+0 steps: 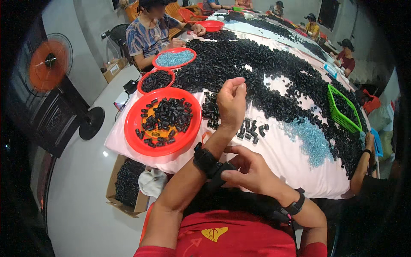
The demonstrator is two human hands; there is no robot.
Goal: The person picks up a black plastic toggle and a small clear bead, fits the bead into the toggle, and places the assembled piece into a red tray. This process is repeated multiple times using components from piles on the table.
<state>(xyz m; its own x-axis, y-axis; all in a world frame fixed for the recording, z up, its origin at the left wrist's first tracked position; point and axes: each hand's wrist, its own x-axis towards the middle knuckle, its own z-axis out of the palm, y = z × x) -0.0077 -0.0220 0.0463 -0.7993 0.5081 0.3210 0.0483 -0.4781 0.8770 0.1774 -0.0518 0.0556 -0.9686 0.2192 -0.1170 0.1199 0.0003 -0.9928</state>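
My left hand [231,103] is raised over the near edge of the heaped table, its fingers curled in and nothing visible in them. Around that wrist sits a black strapped device [206,161]. My right hand [253,172] reaches across and pinches the device's dark end between thumb and fingers. A second black wristband [295,205] circles my right wrist. Small black cylindrical plastic parts [252,130] lie loose just beyond my hands. To the left, a round red tray [193,139] holds more black parts.
A red bowl of light-blue pieces [174,58] and a smaller red bowl of black parts [156,81] stand at left. Black parts form a long heap [257,64]. Also around are a green basket [342,107], a cardboard box [139,205], a fan [50,60] and several co-workers.
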